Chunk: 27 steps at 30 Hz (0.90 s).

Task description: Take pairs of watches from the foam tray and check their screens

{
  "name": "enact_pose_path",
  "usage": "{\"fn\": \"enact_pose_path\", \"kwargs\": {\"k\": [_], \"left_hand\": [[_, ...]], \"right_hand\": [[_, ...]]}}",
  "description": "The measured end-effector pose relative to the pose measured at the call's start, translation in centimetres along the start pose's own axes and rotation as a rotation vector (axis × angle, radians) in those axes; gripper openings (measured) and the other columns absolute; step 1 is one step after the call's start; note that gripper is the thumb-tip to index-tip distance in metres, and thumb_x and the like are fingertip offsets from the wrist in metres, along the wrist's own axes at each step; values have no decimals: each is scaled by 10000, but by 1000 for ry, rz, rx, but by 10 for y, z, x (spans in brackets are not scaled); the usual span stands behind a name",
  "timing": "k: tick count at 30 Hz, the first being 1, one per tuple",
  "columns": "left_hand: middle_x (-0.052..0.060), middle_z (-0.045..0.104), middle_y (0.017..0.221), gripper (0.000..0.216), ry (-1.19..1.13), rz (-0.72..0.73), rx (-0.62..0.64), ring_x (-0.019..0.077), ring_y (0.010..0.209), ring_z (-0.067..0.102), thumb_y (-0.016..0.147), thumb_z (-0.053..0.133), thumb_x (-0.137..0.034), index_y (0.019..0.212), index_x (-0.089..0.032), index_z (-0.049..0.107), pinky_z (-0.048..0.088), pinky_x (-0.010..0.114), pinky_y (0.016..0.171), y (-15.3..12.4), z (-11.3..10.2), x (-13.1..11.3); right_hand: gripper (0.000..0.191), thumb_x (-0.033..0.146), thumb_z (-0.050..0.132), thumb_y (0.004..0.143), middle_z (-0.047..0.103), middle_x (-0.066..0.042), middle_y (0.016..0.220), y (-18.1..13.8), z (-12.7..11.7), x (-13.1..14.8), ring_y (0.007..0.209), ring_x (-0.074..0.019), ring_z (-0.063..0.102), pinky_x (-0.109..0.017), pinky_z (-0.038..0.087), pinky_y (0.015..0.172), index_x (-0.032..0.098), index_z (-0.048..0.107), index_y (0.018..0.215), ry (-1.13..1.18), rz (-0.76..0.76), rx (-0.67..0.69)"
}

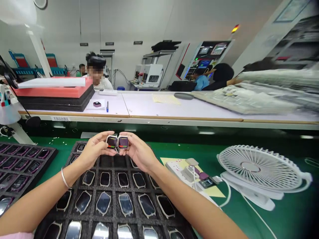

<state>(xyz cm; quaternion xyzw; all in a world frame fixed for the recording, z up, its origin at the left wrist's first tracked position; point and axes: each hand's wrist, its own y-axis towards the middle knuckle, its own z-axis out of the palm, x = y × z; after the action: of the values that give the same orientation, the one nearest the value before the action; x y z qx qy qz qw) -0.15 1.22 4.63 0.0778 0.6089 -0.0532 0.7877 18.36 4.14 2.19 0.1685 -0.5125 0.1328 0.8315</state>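
While most slots of the foam tray (114,170) hold watches (123,179), two beneath the hands look empty (seemingly midway); left hand (93,151) pinches one lit watch (112,142); right hand (139,153) pinches a second lit watch (123,142), side by side above it.

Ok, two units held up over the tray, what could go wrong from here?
1. The left unit and right unit sit side by side, close enough that they might scuff each other.
2. The left hand and right hand grip them by the fingertips only; a slip could drop one onto the screens in the tray.
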Motion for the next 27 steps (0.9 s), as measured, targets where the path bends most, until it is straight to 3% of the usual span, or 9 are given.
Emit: {"fn": "enact_pose_path", "kwargs": {"k": [7,14,19,27], "left_hand": [[57,693,1104,580,84,337,6,119,702,726,712,696,-131,1282,-193,610,617,272,721,28,21,-49],[35,696,1070,599,159,629,-30,99,728,682,674,750,-131,1249,-220,606,610,261,750,47,34,-80],[1,686,983,582,196,707,-51,81,689,663,649,743,-103,1203,-222,605,587,232,709,46,37,-88],[-29,671,888,565,178,704,-42,81,635,670,642,718,-95,1176,-211,576,581,232,686,42,37,-88]], "right_hand": [[247,354,594,885,667,11,752,36,14,64,577,-138,637,-280,481,575,213,588,1088,-60,-237,130],[475,163,714,709,683,24,885,50,25,109,682,-132,668,-308,547,719,242,565,1152,-199,-392,270],[514,150,697,707,667,31,875,48,28,119,704,-140,667,-312,539,710,248,545,1188,-257,-448,270],[522,149,701,697,668,33,887,44,33,117,709,-130,673,-294,538,713,244,546,1186,-290,-467,273]]}}
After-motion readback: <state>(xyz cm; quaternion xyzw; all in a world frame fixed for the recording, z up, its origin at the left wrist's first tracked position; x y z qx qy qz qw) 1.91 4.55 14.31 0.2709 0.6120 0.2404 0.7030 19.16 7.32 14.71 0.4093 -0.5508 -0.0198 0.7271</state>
